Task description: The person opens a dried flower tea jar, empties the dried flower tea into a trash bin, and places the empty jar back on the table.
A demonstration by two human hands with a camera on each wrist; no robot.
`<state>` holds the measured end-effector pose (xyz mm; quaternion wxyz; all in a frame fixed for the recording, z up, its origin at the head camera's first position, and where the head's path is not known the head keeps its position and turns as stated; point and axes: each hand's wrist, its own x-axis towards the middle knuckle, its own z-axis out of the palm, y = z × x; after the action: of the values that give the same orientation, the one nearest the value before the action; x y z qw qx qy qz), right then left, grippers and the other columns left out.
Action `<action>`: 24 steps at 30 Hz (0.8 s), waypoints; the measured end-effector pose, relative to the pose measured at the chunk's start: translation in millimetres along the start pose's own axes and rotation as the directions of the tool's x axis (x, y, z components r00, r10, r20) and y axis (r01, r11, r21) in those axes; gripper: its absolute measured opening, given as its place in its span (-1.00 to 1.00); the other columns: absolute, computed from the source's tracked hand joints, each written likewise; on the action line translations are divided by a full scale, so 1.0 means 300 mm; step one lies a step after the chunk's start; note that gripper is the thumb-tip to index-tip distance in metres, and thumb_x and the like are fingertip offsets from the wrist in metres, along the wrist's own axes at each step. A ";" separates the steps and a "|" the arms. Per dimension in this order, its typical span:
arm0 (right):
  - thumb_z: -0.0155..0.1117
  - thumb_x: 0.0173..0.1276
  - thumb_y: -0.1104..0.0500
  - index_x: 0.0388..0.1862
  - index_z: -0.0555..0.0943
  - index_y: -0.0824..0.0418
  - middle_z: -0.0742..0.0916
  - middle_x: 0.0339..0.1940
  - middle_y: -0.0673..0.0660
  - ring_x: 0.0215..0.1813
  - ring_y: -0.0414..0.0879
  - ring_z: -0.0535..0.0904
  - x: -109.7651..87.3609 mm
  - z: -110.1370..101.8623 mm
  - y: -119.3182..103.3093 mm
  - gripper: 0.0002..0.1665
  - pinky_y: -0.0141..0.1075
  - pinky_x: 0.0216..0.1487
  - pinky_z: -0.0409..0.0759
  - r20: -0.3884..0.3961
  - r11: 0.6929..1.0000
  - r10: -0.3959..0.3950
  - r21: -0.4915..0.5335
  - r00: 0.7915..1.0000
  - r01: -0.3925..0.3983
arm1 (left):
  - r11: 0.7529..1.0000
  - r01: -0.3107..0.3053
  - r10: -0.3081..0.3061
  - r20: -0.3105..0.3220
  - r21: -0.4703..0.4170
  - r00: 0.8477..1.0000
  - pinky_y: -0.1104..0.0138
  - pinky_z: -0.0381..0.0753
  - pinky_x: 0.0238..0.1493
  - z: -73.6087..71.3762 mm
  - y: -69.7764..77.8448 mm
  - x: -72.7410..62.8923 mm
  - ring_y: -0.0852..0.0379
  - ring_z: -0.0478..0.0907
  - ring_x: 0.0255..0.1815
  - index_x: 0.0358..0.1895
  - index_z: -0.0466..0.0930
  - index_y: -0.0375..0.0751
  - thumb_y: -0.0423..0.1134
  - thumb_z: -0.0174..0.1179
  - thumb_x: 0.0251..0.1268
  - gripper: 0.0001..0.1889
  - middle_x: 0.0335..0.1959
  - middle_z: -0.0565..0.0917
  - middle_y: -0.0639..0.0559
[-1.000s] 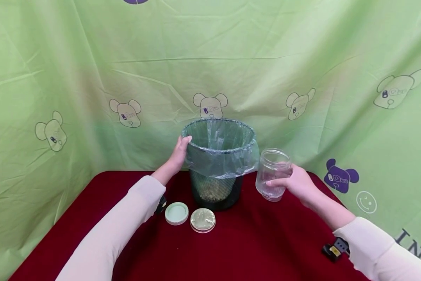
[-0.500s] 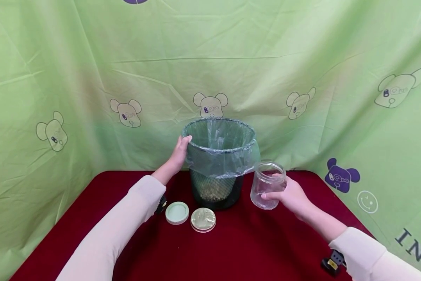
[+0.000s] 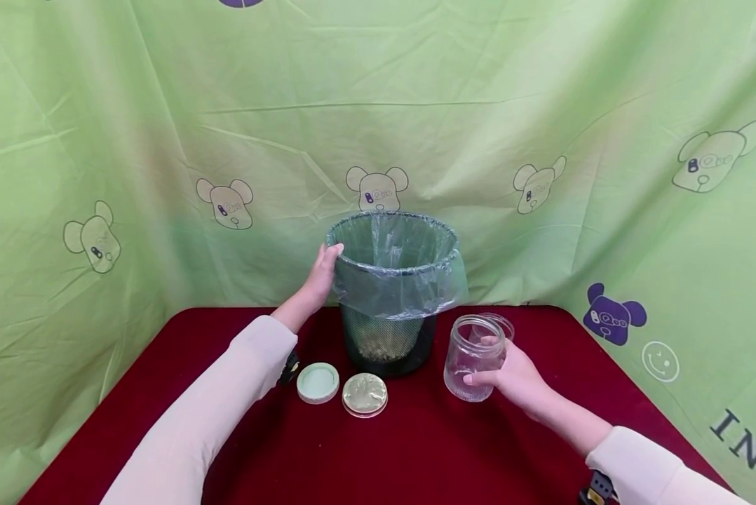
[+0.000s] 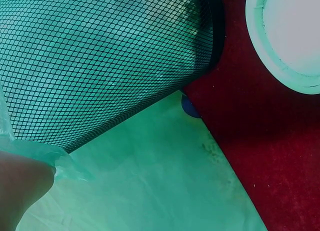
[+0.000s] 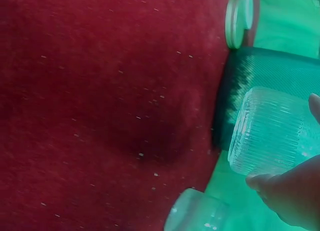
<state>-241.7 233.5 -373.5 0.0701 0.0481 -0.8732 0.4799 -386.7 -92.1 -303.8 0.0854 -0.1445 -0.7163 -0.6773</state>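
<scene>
My left hand (image 3: 318,277) grips the left side of the rim of a black mesh wastebasket (image 3: 381,333). A clear plastic liner (image 3: 397,291) is folded over the rim, and small pale bits show through the mesh near the bottom. To the right of the wastebasket, my right hand (image 3: 517,375) holds a clear ribbed glass jar (image 3: 463,368), lidless and mouth up. In the right wrist view the thumb and a fingertip press against the jar, whose base is off the red cloth. Behind that hand stands a second clear jar (image 5: 192,213), partly hidden in the head view.
Two round lids lie on the red tablecloth (image 3: 365,463) in front of the wastebasket: a pale green-white lid (image 3: 318,384) with its inside up and a gold-toned lid (image 3: 365,394). A green printed curtain (image 3: 289,140) hangs close behind and along both sides.
My right hand has brought the glass jar down and nearer, slightly leftward. The second jar has come into sight behind it. My left hand stays on the wastebasket rim.
</scene>
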 end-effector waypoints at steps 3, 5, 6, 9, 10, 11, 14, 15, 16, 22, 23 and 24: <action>0.58 -0.08 0.24 0.27 0.31 0.46 0.56 0.16 0.36 0.08 0.13 0.55 -0.011 0.012 0.018 -0.04 -0.15 0.05 0.51 0.004 1.000 0.008 0.019 1.000 -0.008 | 1.000 -0.009 0.009 -0.002 -0.006 1.000 0.04 -0.01 0.42 0.001 0.004 -0.002 -0.11 0.03 0.45 0.51 -0.04 -0.23 0.09 -0.16 0.30 -0.22 0.49 0.07 -0.21; 0.58 -0.09 0.26 0.27 0.29 0.46 0.56 0.15 0.36 0.08 0.13 0.56 -0.017 0.020 0.031 -0.04 -0.16 0.04 0.52 0.010 1.000 0.015 0.024 1.000 -0.015 | 1.000 -0.024 0.024 -0.002 -0.010 1.000 0.03 -0.01 0.42 0.002 0.001 -0.003 -0.13 0.05 0.43 0.50 -0.01 -0.25 0.11 -0.15 0.29 -0.22 0.47 0.10 -0.23; 0.58 -0.09 0.28 0.26 0.29 0.47 0.56 0.14 0.36 0.07 0.13 0.56 -0.020 0.024 0.038 -0.04 -0.17 0.04 0.52 0.011 1.000 0.016 0.026 1.000 -0.017 | 0.999 -0.030 0.030 -0.005 -0.013 1.000 0.03 0.00 0.41 0.003 0.000 -0.003 -0.13 0.06 0.42 0.49 0.00 -0.26 0.11 -0.15 0.28 -0.21 0.45 0.11 -0.25; 0.58 -0.10 0.31 0.24 0.27 0.46 0.58 0.10 0.33 0.06 0.11 0.57 -0.030 0.035 0.055 -0.05 -0.23 0.01 0.53 0.021 0.999 0.031 0.044 0.999 -0.032 | 0.998 -0.056 0.056 -0.011 -0.017 0.998 0.05 0.05 0.39 0.003 -0.010 -0.004 -0.12 0.11 0.37 0.46 0.06 -0.25 0.19 -0.12 0.27 -0.20 0.40 0.17 -0.24; 0.58 -0.10 0.32 0.24 0.27 0.46 0.59 0.09 0.32 0.05 0.10 0.58 -0.033 0.038 0.060 -0.06 -0.25 0.00 0.53 0.024 0.998 0.034 0.051 0.999 -0.035 | 0.998 -0.060 0.059 -0.010 -0.019 0.998 0.05 0.05 0.39 0.003 -0.012 -0.004 -0.13 0.12 0.36 0.45 0.07 -0.26 0.20 -0.11 0.27 -0.20 0.39 0.18 -0.25; 0.57 -0.11 0.33 0.23 0.28 0.46 0.59 0.09 0.31 0.05 0.08 0.58 -0.037 0.040 0.064 -0.06 -0.28 -0.01 0.52 0.026 0.997 0.038 0.063 0.999 -0.040 | 0.998 -0.060 0.060 -0.011 -0.017 0.998 0.05 0.05 0.38 0.003 -0.012 -0.005 -0.13 0.12 0.36 0.45 0.06 -0.26 0.20 -0.12 0.27 -0.20 0.39 0.18 -0.25; 0.56 -0.12 0.35 0.21 0.28 0.44 0.59 0.08 0.28 0.04 0.05 0.58 -0.049 0.044 0.074 -0.08 -0.31 -0.02 0.52 0.034 0.994 0.043 0.097 0.999 -0.046 | 0.998 -0.055 0.055 -0.005 -0.017 0.998 0.04 0.03 0.39 0.003 -0.013 -0.003 -0.13 0.10 0.38 0.46 0.04 -0.27 0.17 -0.14 0.29 -0.21 0.41 0.16 -0.25; 0.56 -0.12 0.35 0.21 0.28 0.43 0.59 0.08 0.28 0.04 0.04 0.58 -0.052 0.046 0.077 -0.09 -0.32 -0.02 0.52 0.034 0.994 0.040 0.102 0.999 -0.044 | 0.999 -0.041 0.041 0.000 -0.012 0.999 0.03 0.00 0.41 0.003 -0.009 -0.003 -0.14 0.07 0.41 0.47 0.02 -0.29 0.14 -0.15 0.28 -0.21 0.43 0.13 -0.26; 0.55 -0.12 0.36 0.20 0.28 0.43 0.59 0.08 0.27 0.04 0.04 0.57 -0.056 0.047 0.080 -0.10 -0.32 -0.02 0.52 0.037 0.993 0.038 0.108 0.999 -0.042 | 0.999 -0.032 0.032 0.002 -0.011 0.999 0.03 -0.01 0.42 0.003 -0.006 -0.003 -0.13 0.05 0.43 0.48 -0.01 -0.29 0.12 -0.16 0.29 -0.21 0.46 0.10 -0.25; 0.58 -0.16 0.35 0.17 0.33 0.40 0.61 0.03 0.23 0.02 0.01 0.58 -0.075 0.062 0.089 -0.11 -0.33 0.02 0.50 0.047 0.994 0.023 0.108 0.999 -0.028 | 1.000 -0.004 0.004 0.002 -0.005 1.000 0.08 -0.03 0.43 0.002 0.004 -0.003 -0.07 -0.02 0.47 0.51 -0.05 -0.27 0.06 -0.18 0.32 -0.24 0.51 0.03 -0.20; 0.58 -0.16 0.35 0.16 0.33 0.40 0.62 0.03 0.22 0.03 0.01 0.57 -0.079 0.064 0.090 -0.11 -0.33 0.03 0.50 0.049 0.994 0.022 0.107 0.999 -0.027 | 1.000 -0.011 0.011 0.001 -0.001 1.000 0.08 -0.02 0.43 0.003 0.004 -0.003 -0.07 0.01 0.46 0.50 -0.03 -0.27 0.06 -0.18 0.32 -0.25 0.49 0.06 -0.21; 0.58 -0.17 0.36 0.16 0.34 0.40 0.62 0.02 0.21 0.03 0.01 0.57 -0.082 0.067 0.092 -0.12 -0.33 0.03 0.50 0.052 0.993 0.022 0.111 0.998 -0.027 | 1.000 -0.017 0.017 0.000 0.004 1.000 0.08 -0.01 0.42 0.003 0.003 -0.002 -0.08 0.02 0.45 0.49 -0.02 -0.27 0.06 -0.19 0.32 -0.25 0.48 0.07 -0.21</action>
<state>-223.3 231.5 -411.1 0.0392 0.0533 -0.8470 0.5275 -385.6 -91.3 -303.3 0.0912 -0.1504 -0.7163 -0.6753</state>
